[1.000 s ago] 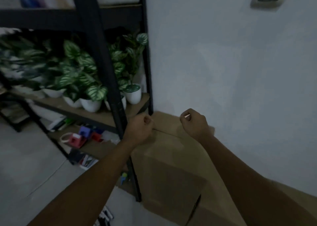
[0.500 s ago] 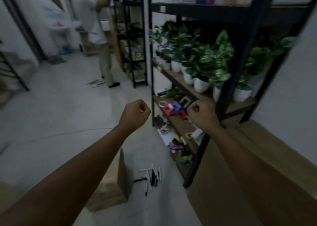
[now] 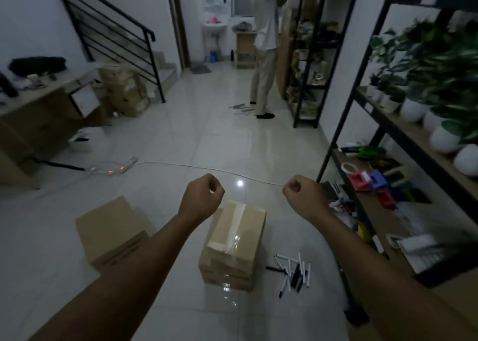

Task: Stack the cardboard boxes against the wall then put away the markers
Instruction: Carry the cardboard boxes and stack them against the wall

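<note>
I see both arms stretched out ahead of me over a pale tiled floor (image 3: 181,138), and both hands are curled into loose fists with nothing in them: the left hand (image 3: 201,197) hangs above the near end of a taped cardboard box (image 3: 232,247), the right hand (image 3: 302,194) is out to the side of it, nearer the black shelving unit (image 3: 344,123). Neither hand touches anything. The taped box stands on the floor right in front of me, clear tape running along its top seam. A second cardboard box (image 3: 111,232) sits on the floor to its left, partly behind my left forearm, apart from the first. On the other side of the taped box, just beside it, the markers (image 3: 293,270) lie scattered in a loose heap on the tiles, white and black barrels pointing different ways. The shelving on my right carries white pots of leafy plants (image 3: 439,82) on an upper shelf and small red and blue items (image 3: 370,181) lower down. A white cable (image 3: 196,167) crosses the floor to a power strip (image 3: 116,168). On the far left is a wooden worktop (image 3: 33,94) with more boxes (image 3: 124,89) by a staircase railing (image 3: 111,35). Another person (image 3: 263,48) stands at a farther rack with their back to me.
</note>
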